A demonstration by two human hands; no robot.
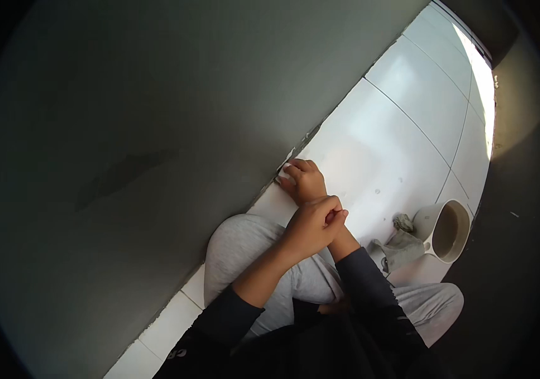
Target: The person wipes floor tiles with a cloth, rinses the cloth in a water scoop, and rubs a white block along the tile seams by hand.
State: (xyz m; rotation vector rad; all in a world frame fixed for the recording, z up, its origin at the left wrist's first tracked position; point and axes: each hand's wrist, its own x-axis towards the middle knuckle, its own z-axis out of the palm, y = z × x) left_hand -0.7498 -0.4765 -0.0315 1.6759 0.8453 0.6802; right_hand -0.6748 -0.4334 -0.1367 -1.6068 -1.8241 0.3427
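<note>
My right hand (308,182) reaches to the seam where the white tiled floor (371,148) meets the grey wall (156,114). Its fingers are closed on a small white piece (285,170), pressed at that seam; the fingers cover most of it, so its kind cannot be made out. My left hand (319,221) is curled closed and lies across the right wrist. Whether anything is inside its fingers is hidden.
Right of my forearms stands a white mug-shaped dipper (431,221) with murky liquid, its handle toward me. A wet grey cloth (402,249) and a crumpled greenish scrub pad (402,222) lie beside it. My bent knees (244,243) flank my arms.
</note>
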